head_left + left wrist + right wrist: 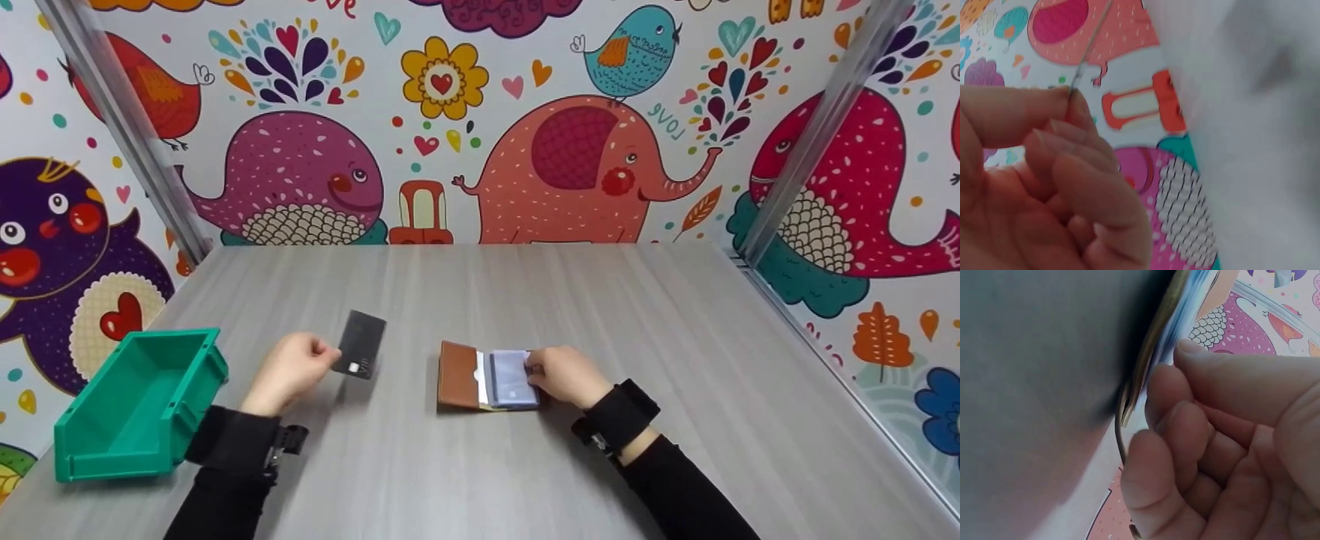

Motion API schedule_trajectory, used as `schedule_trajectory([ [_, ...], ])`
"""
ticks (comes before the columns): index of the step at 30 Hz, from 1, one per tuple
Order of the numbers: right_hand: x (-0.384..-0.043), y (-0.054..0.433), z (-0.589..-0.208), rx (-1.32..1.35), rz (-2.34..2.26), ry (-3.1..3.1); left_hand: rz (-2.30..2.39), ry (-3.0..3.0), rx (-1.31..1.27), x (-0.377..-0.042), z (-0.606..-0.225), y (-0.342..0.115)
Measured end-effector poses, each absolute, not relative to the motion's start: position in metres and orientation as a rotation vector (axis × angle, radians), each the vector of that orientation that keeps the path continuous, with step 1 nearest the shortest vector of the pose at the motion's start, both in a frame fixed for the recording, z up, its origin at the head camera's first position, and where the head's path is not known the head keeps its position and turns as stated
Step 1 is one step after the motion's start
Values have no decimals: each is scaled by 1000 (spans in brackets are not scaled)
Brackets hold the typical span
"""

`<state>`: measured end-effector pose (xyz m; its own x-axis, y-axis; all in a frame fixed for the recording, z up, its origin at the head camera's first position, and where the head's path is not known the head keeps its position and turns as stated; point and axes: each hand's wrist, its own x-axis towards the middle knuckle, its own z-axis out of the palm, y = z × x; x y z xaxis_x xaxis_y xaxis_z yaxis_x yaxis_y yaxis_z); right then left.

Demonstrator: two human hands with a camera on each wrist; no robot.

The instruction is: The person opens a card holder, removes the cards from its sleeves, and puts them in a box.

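Between thumb and fingers, my left hand (295, 366) pinches a black card (361, 345) by its edge, raised above the table. In the left wrist view that card (1090, 48) shows edge-on as a thin line. A brown card wallet (457, 375) lies spread on the table, its cover turned to the left. My right hand (568, 375) pinches the wallet's clear plastic sleeves (514, 379) at their right edge. Up close in the right wrist view, thumb and forefinger meet at the sleeve stack (1176, 334), beside the wallet's brown edge (1154, 340).
A green plastic bin (112, 412) stands at the left of the table, next to my left forearm. The grey wood-grain table (480, 292) ends at a back wall (442, 180) printed with cartoon animals. Metal posts (799, 142) rise at both back corners.
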<state>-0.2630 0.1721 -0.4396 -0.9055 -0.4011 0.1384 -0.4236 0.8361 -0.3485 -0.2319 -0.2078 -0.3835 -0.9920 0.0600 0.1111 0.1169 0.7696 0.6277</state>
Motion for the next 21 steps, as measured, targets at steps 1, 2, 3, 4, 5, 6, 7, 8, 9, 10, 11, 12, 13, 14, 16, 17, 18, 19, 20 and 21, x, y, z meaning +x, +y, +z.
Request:
schedule_trajectory([
  [1,-263,172,-439,661,582,-2954,-1006,-2878,-135,-231,-382,-212],
  [2,-263,172,-439,661,582,-2954,-980,-2882,-118,-229,-380,-216],
  [3,-262,172,-439,664,580,-2951,-945,-2886,-101,-227,-378,-221],
  [4,-262,172,-439,674,573,-2945,-913,-2892,-89,-226,-376,-225],
  [5,-262,172,-439,683,570,-2944,-884,-2901,-74,-224,-374,-230],
  [6,-262,173,-439,692,569,-2942,-856,-2906,-61,-222,-373,-235],
  [7,-262,173,-440,695,568,-2939,-828,-2910,-50,-221,-372,-239],
  [8,-263,174,-440,694,567,-2937,-803,-2907,-41,-219,-371,-243],
  [9,-263,175,-440,691,566,-2937,-786,-2899,-35,-219,-371,-247],
  [10,-263,175,-440,688,565,-2938,-768,-2889,-28,-218,-371,-251],
  [11,-263,175,-440,677,570,-2943,-757,-2884,-17,-216,-370,-255],
  [12,-264,176,-440,667,571,-2943,-746,-2879,-5,-215,-370,-259],
  [13,-264,176,-440,660,574,-2942,-737,-2875,7,-214,-369,-262],
  [14,-264,176,-440,656,575,-2943,-734,-2873,20,-213,-369,-267],
  [16,-264,175,-440,671,582,-2938,-734,-2870,51,-210,-367,-275],
  [17,-264,175,-440,680,587,-2934,-743,-2871,71,-208,-365,-279],
  [18,-264,175,-440,692,588,-2930,-745,-2863,90,-206,-364,-283],
  [19,-264,175,-440,700,592,-2926,-747,-2856,110,-204,-363,-287],
  [20,-264,175,-440,707,593,-2923,-750,-2848,129,-203,-361,-291],
  [21,-264,175,-440,712,593,-2920,-750,-2835,150,-201,-360,-294],
])
